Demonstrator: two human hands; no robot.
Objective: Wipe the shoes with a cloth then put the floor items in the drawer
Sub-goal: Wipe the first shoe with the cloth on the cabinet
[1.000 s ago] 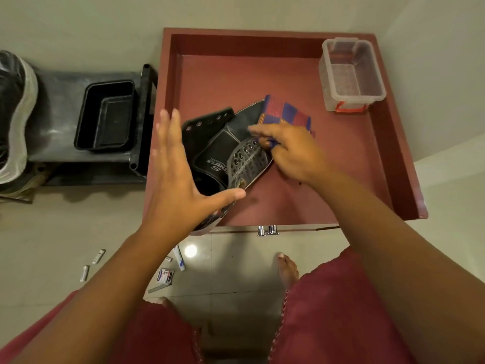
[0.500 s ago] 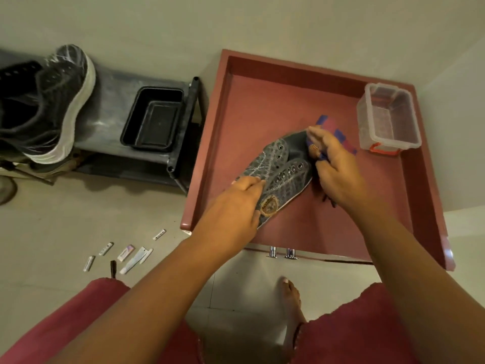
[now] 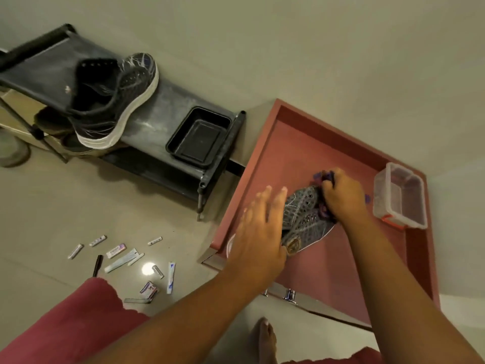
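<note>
A grey patterned shoe lies in the open reddish drawer. My right hand is closed on a purple checked cloth and presses it against the shoe's upper end. Blurred by motion, my left hand hovers with fingers spread over the shoe's near end and holds nothing. The second dark shoe with a white sole rests on the black rack. Several small floor items, batteries, tubes, a pen and packets, lie scattered on the tiles at the lower left.
A clear plastic box stands in the drawer's right corner. A black tray sits on the rack's right end. My bare foot and red garment are below. The drawer handle faces me.
My left hand has let go of the shoe and lifted with fingers spread. The view has swung left, showing more floor and rack. My right hand keeps the cloth on the shoe.
</note>
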